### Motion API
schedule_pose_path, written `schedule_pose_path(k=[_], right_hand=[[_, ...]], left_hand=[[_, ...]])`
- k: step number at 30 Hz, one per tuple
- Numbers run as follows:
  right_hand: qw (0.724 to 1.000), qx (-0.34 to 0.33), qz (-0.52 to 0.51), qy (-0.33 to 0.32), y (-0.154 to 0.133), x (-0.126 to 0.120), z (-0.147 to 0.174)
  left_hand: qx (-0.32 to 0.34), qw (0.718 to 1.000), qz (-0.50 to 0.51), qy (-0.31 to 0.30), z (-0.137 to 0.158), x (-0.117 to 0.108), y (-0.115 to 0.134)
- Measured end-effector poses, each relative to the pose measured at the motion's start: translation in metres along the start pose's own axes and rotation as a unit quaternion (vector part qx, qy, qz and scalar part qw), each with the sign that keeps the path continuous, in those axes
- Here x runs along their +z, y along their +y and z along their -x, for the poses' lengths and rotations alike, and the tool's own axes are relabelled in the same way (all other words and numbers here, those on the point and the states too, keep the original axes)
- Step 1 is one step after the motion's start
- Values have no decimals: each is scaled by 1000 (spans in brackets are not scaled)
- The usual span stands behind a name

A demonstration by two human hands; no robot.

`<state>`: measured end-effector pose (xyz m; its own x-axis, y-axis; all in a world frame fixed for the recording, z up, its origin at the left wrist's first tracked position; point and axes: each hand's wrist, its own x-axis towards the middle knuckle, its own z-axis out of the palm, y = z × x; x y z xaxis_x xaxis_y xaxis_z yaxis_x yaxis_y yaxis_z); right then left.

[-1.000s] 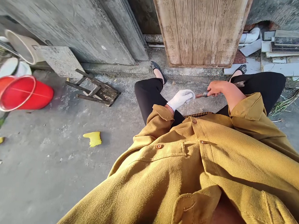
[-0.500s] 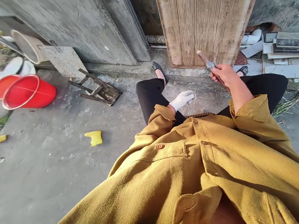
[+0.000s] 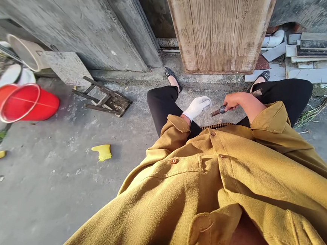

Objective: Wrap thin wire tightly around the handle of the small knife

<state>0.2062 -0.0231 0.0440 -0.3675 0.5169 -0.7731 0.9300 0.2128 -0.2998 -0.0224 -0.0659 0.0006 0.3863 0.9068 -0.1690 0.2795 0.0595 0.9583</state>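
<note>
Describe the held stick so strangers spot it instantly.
Find the wooden panel, top centre. Below it, between the black trouser legs, the bare right hand grips the brown stick; a grey coiled band sets it apart from the plain white glove nearby.

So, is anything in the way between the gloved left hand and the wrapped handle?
Nothing visible: only the concrete ground shows in the gap between the gloved left hand and the wrapped handle, which the right hand grips.

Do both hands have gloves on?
No, the left hand wears a white glove, but the right hand gripping the stick is bare.
</note>
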Motion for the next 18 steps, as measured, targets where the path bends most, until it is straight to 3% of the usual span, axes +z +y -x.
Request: schedule_pose_path(k=[3,5,8,11,13,14,16,18], right_hand=[[994,-89,-29,-55,4,-2,11],[982,-162,-80,-55,7,-7,21],[946,-205,-233,91,12,-16,35],[861,-169,-385,286,14,-21,39],[814,-139,-434,359,14,-22,34],[805,-123,-441,377,14,-21,30],[824,-78,-410,383,14,-20,20],[890,-14,-291,350,13,-18,12]], left_hand=[[-14,999,-33,39,-5,-2,-3],[-19,998,-35,46,-9,-1,-7],[-27,999,16,13,-11,3,-14],[-25,997,59,-47,-9,5,-18],[-20,995,60,-79,-5,6,-18],[-18,993,59,-99,-4,8,-17],[-19,987,56,-151,-1,11,-12],[-19,981,53,-185,1,14,-7]])
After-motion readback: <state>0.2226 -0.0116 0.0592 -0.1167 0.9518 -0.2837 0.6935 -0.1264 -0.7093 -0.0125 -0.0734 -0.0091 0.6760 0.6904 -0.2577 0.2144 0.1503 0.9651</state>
